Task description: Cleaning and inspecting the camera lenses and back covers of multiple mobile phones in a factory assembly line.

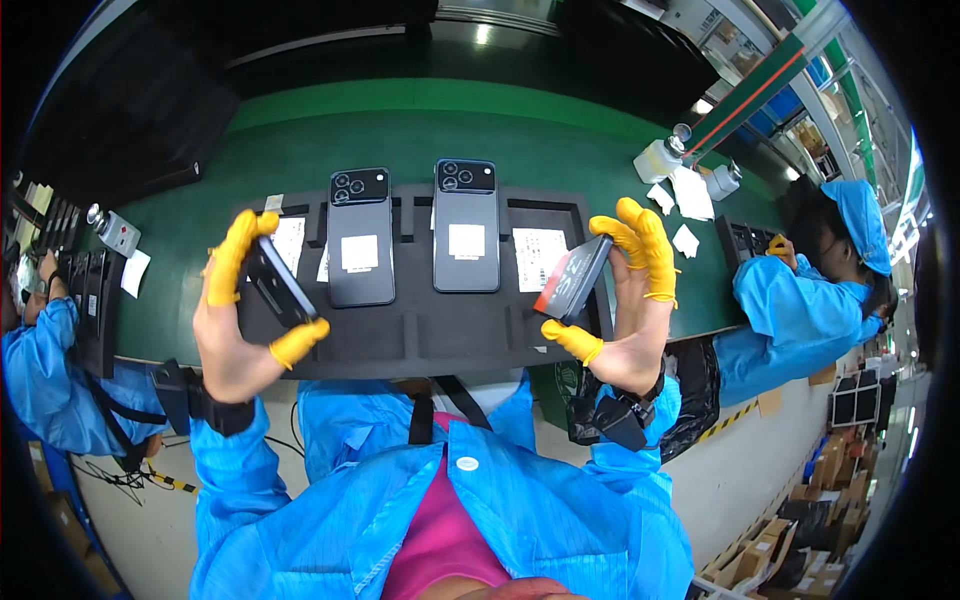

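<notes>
My left hand (232, 325), in yellow finger cots, grips a dark smartphone (279, 284) by its ends between fingers and thumb, tilted above the left end of a black foam tray (455, 335). Another smartphone (577, 281), with a red and dark face showing, is held slanted by my right hand (637, 310) over the tray's right end. Between my hands, two dark grey phones (362, 215) (466, 205) lie back up in the tray, each with a white label and a camera block at the top. White printed sheets (540, 257) show in the outer slots.
The tray rests on a green bench (290, 130). White dispenser bottles (660, 160) (118, 232) and wipes (690, 193) stand or lie to both sides. Co-workers in blue smocks (800, 300) (40, 350) sit at trays on the right and left. Black boxes (120, 120) line the back.
</notes>
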A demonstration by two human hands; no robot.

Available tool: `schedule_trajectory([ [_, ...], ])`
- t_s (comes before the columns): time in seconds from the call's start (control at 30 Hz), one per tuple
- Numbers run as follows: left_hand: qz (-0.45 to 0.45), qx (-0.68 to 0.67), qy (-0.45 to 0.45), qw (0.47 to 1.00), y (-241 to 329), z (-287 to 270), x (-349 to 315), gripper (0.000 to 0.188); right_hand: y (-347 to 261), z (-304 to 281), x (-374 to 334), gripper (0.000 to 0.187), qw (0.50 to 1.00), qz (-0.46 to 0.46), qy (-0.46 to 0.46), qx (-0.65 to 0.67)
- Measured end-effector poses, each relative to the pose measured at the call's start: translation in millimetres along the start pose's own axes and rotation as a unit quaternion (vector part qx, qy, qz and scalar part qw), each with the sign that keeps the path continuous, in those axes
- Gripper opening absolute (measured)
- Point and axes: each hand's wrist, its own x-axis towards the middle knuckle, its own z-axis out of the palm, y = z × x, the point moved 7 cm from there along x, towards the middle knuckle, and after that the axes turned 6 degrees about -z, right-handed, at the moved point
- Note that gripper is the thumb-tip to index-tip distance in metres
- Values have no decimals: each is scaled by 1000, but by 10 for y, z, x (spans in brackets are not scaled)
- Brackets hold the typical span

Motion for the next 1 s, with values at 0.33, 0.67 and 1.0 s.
schedule_trajectory([
  [0.33, 69, 20, 67, 995, 234, -87, -126, 98, -73, 37, -35, 80, 988, -93, -17, -118],
  [0.67, -125, -5, 89, 988, -254, -268, -87, 89, 851, -457, -9, 60, 926, 193, 232, 229],
  [1.0, -202, -719, 135, 651, -1275, -529, -300, 61, 1430, -321, -288, 66, 544, 388, 337, 663],
])
